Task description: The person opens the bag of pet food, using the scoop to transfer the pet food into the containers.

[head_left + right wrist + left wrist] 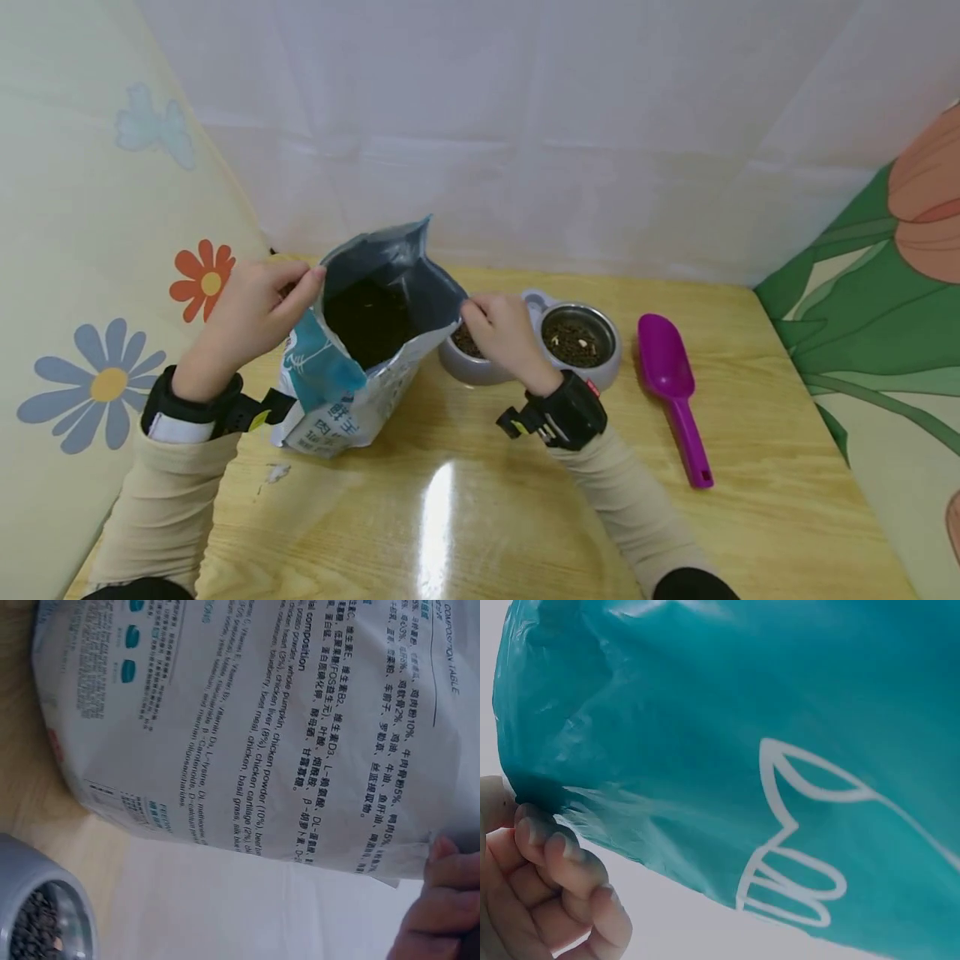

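Observation:
A pet food bag [330, 417], teal and white, stands with its mouth wide apart on the wooden table. Dark kibble [367, 321] lies deep inside its silvery lining. The left hand [258, 312] pinches the left side of the rim; in the left wrist view its fingers [570, 862] are curled at the teal edge. On the opposite side, the right hand [510, 337] pinches the rim's right corner, in front of a grey double bowl [611, 362]. In the right wrist view, printed text covers the bag's white side [225, 735]. The bowl's left well is partly hidden by the right hand.
Kibble with a few pale bits [573, 343] lies in the bowl's right steel well. A purple scoop [667, 367] rests at the right of the wooden table [780, 467]. A white scrap [277, 473] lies near the bag's base. Behind hangs a white sheet [525, 125].

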A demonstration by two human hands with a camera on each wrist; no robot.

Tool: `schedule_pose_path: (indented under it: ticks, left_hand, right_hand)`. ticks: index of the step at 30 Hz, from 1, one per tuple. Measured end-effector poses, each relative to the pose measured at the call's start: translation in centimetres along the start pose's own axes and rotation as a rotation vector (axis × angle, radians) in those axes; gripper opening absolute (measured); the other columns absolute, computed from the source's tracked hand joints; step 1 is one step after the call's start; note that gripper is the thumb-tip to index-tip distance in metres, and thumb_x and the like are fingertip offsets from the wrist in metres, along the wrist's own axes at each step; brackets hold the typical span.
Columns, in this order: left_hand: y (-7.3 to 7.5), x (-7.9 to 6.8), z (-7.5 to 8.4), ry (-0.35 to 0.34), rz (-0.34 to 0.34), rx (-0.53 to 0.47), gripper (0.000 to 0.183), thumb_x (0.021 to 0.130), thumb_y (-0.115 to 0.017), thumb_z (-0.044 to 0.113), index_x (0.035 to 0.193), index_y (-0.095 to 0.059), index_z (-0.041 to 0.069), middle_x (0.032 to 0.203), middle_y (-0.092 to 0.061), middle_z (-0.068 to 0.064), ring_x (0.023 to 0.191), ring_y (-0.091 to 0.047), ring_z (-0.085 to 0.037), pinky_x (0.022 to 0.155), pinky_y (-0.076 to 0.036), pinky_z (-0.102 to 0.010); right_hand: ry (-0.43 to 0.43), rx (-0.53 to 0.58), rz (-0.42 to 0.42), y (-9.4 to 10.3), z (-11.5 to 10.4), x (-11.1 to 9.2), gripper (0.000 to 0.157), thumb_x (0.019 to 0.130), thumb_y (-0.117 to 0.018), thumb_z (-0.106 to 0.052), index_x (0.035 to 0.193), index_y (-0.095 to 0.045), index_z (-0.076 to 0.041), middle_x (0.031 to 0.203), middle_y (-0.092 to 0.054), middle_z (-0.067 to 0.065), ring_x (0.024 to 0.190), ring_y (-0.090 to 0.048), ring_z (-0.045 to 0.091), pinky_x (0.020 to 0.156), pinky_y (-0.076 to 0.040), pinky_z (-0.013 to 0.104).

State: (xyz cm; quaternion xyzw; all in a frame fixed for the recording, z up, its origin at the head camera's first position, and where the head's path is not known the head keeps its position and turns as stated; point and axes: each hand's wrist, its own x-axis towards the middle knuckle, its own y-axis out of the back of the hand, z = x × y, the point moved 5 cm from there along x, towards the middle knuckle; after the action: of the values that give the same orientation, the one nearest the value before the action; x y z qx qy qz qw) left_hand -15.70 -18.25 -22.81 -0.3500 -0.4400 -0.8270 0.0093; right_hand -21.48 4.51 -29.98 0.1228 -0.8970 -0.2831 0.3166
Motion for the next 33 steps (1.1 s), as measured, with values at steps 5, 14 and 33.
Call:
schedule_pose_path:
  ticks: [5,14,33]
  left_hand:
    - [0.6,0.0,-0.3,-0.001,0.027,0.03,0.037,0.087,-0.052,0.003,0.053,-0.039,0.012,0.048,-0.024,0.006,0.039,-0.022,-0.007,0.041,-0.019,-0.022]
    - [1.8,-0.7,-1.3,0.037,0.107,0.043,0.041,0.086,-0.052,-0.001,0.051,-0.037,0.012,0.046,-0.026,0.005,0.038,-0.018,-0.002,0.04,-0.017,-0.021]
    - [2.3,-2.2,-2.6,0.166,0.169,0.022,0.037,0.092,-0.047,0.007,0.055,-0.047,0.005,0.049,-0.041,0.0,0.04,-0.029,-0.002,0.039,-0.022,-0.02]
  right_hand:
    - [-0.002,-0.024,-0.028,0.8,-0.4,0.9,0.039,0.088,-0.04,-0.006,0.051,-0.032,-0.014,0.046,-0.026,-0.004,0.042,-0.018,0.011,0.048,-0.018,0.024]
    - [0.043,-0.06,-0.078,1.3,-2.1,2.5,0.04,0.09,-0.037,-0.006,0.051,-0.031,-0.015,0.047,-0.026,-0.002,0.046,-0.016,0.013,0.051,-0.018,0.025]
    - [0.069,-0.026,-0.049,-1.8,-4.9,5.8,0.04,0.087,-0.044,-0.005,0.05,-0.03,-0.014,0.049,-0.023,-0.003,0.045,-0.021,0.011,0.048,-0.019,0.021]
